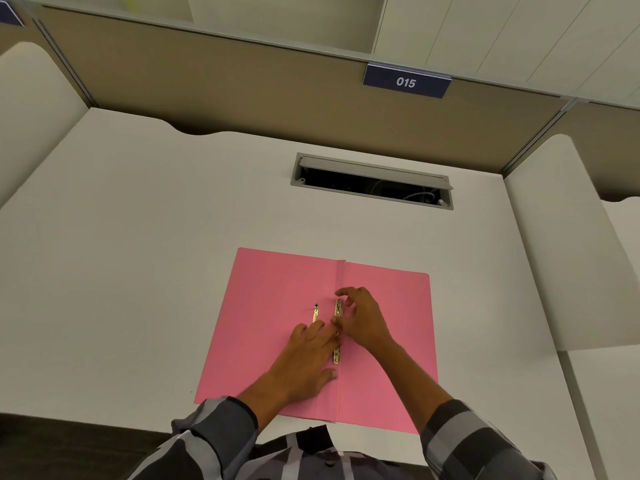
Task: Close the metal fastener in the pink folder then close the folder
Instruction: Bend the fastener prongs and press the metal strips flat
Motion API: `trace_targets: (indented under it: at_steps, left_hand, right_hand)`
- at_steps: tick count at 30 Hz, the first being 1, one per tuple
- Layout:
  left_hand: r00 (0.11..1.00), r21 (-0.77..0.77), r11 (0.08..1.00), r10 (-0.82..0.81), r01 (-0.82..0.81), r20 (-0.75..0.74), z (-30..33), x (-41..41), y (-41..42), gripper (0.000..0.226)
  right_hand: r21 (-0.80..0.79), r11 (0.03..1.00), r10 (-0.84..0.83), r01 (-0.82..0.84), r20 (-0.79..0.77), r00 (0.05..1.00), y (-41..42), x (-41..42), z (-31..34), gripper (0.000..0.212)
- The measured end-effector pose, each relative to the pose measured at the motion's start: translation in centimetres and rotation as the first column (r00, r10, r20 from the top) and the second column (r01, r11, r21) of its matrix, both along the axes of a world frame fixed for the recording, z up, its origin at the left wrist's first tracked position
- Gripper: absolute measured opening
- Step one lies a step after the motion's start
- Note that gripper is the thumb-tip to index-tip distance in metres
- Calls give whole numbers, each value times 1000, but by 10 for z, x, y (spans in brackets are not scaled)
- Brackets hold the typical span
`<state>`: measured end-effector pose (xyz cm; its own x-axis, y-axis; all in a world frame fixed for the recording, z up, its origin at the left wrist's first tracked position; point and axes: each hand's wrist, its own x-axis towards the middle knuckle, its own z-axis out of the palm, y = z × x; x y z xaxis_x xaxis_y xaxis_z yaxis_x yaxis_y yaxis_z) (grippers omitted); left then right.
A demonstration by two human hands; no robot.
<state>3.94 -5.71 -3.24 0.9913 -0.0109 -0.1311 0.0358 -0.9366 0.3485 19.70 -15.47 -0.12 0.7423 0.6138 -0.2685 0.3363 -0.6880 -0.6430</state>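
A pink folder [270,306] lies open flat on the white desk, its spine crease running toward me down the middle. A gold metal fastener bar [337,311] lies along the crease, and a thin gold prong [315,313] sticks out just left of it. My left hand [308,358] rests palm down on the left flap, fingertips touching the lower prong and the bar. My right hand [360,317] hovers over the bar from the right, thumb and forefinger pinching at the bar's middle. The fastener's middle is hidden by my fingers.
The white desk [138,237] has an open cable hatch [372,181] behind the folder. Curved white side dividers stand at left and right. A tan partition with a "015" sign [406,81] rises at the back. The desk's front edge is near my chest.
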Motion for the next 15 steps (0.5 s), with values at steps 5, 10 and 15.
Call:
trace_targets:
  at_steps: [5, 10, 15]
  left_hand:
    - [999, 56, 998, 8, -5, -47, 6, 3, -5, 60]
    - [999, 80, 997, -2, 6, -53, 8, 4, -5, 60]
    - [997, 78, 997, -1, 7, -78, 9, 4, -5, 60]
  right_hand:
    - [-52, 990, 135, -129, 133, 982, 0, 7, 2, 13]
    - [-109, 985, 153, -135, 177, 972, -6, 26, 6, 10]
    - [-161, 975, 182, -153, 184, 966, 1, 34, 11, 11]
